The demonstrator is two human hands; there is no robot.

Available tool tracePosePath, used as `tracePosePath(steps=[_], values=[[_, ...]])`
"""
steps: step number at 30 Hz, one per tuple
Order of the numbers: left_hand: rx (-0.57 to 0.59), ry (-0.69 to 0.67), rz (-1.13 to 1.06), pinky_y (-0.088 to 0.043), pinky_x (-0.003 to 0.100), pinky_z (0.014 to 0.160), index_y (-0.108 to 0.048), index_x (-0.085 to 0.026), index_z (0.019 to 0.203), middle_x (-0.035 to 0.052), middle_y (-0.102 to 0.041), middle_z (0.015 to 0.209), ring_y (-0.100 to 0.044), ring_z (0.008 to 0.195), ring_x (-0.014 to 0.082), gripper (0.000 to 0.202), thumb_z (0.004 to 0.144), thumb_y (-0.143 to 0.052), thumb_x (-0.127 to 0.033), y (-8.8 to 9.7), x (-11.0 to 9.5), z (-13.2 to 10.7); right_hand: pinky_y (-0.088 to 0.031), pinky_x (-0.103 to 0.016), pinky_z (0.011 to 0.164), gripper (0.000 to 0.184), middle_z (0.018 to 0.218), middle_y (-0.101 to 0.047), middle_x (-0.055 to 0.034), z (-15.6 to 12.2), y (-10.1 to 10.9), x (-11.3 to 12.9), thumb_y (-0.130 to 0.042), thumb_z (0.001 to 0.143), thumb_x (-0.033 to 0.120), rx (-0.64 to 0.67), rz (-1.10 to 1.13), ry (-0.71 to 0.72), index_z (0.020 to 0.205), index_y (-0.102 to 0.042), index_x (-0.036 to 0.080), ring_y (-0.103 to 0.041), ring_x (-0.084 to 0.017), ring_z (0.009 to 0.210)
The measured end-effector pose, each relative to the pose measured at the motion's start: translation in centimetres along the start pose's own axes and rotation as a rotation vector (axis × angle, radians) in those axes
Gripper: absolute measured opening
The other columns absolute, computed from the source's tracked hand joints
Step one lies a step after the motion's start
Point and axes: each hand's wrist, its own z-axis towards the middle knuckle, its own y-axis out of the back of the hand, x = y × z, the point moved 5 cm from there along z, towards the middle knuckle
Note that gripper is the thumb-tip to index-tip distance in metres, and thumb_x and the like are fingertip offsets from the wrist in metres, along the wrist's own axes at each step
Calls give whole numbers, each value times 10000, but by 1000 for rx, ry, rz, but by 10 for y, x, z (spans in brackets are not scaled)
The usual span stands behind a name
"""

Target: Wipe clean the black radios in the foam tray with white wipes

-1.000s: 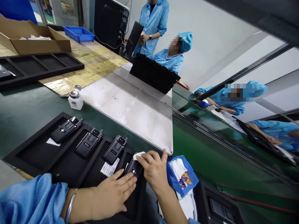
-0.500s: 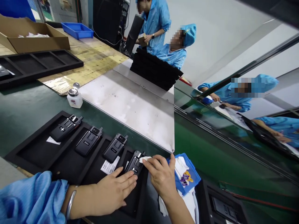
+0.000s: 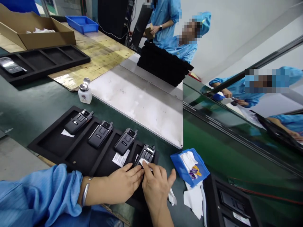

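Since half a second ago, the right hand [image 3: 155, 184] has drawn back toward the wearer and now sits lower on the handheld radio [image 3: 146, 155], touching the left hand [image 3: 123, 186]. The camera view has also shifted.

At 6 o'clock, both hands meet over the lower end of that radio. The left hand lies flat, fingers together, pressing on the tray [image 3: 50, 138] beside the radio's bottom; a metal bangle [image 3: 85, 195] circles its wrist below a blue sleeve [image 3: 40, 195]. The right hand's fingertips pinch a small white wipe [image 3: 143, 162] against the radio's face.

This radio lies in the rightmost slot of the black foam tray. Three more radios [image 3: 100, 138] lie in the slots to its left, with paper slips [image 3: 120, 158] beside some of them.

At 4 o'clock, just right of the hands, a blue pack of wipes [image 3: 189, 167] lies open with loose white sheets [image 3: 195, 200] under it.

Farther out, at 11 o'clock, a small white dispenser bottle [image 3: 84, 93] stands near a steel plate [image 3: 142, 104]. Beyond lie another black tray [image 3: 44, 60], a cardboard box [image 3: 38, 30] and a blue bin [image 3: 81, 23].

At 12 o'clock, people in blue coats [image 3: 182, 50] stand behind stacked black trays [image 3: 163, 66].
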Motion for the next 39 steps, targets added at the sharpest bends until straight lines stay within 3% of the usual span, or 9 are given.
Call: tracePosePath(steps=[3,6,10,14,21,26,30,35,39], values=[[-40,25,-30,-345,429,1100,-576,-95,1308,102,-592,1384,-480,1314,255,404,987,-402,-270,9,6,-15,-181,-555,1089,298,869,-672,-11,1,2,3,-444,945,173,39,86,63,1018,-718,263,-568,-183,835],[-114,189,-22,-319,434,1125,-588,-123,1290,96,-574,1407,-500,1304,256,380,982,-451,-298,19,25,-40,-226,-501,1071,283,882,-662,-1,27,1,20,-450,963,199,-1,162,89,1044,-710,276,-575,-155,803],[-42,396,-20,-291,485,1142,-560,-91,1324,145,-502,1468,-435,1368,311,516,940,-542,-435,18,52,-63,-186,-535,1085,273,933,-678,-18,66,-19,57,-495,935,175,-69,99,83,1056,-717,280,-545,-180,843],[1,370,-45,-311,473,1142,-561,-86,1315,144,-529,1445,-455,1355,302,541,936,-544,-471,19,63,-70,-142,-573,1086,268,932,-683,-34,66,-34,78,-505,929,185,-19,48,161,1069,-717,268,-529,-198,862],[-205,448,-38,-298,457,1168,-604,-132,1246,105,-646,1311,-562,1252,251,335,971,-483,-282,49,84,-122,-187,-582,1066,285,925,-665,-35,96,-42,138,-475,942,201,13,246,205,1067,-720,276,-540,-202,877],[-114,550,-38,-344,456,1148,-540,-84,1332,150,-550,1422,-482,1339,283,494,957,-514,-404,53,100,-148,-139,-618,1076,292,924,-668,-31,100,-53,168,-506,908,162,62,181,278,1085,-715,265,-537,-207,862],[-286,540,-51,-333,435,1168,-608,-127,1250,98,-686,1248,-589,1219,229,361,952,-529,-314,67,110,-169,-193,-562,1062,280,901,-651,-15,111,-54,179,-490,920,204,134,346,286,1053,-720,292,-549,-188,846],[-331,718,59,-371,456,1145,-645,-117,1200,126,-662,1281,-571,1247,266,323,924,-556,-260,83,140,-210,-182,-598,1066,280,931,-660,-22,160,-71,239,-526,901,174,84,358,248,1061,-724,290,-534,-210,889],[-331,714,58,-426,461,1103,-658,-89,1172,145,-687,1225,-597,1210,281,325,924,-528,-254,84,151,-224,-111,-652,1079,314,923,-664,-26,162,-81,268,-548,862,117,168,285,307,1074,-722,271,-515,-214,877]])
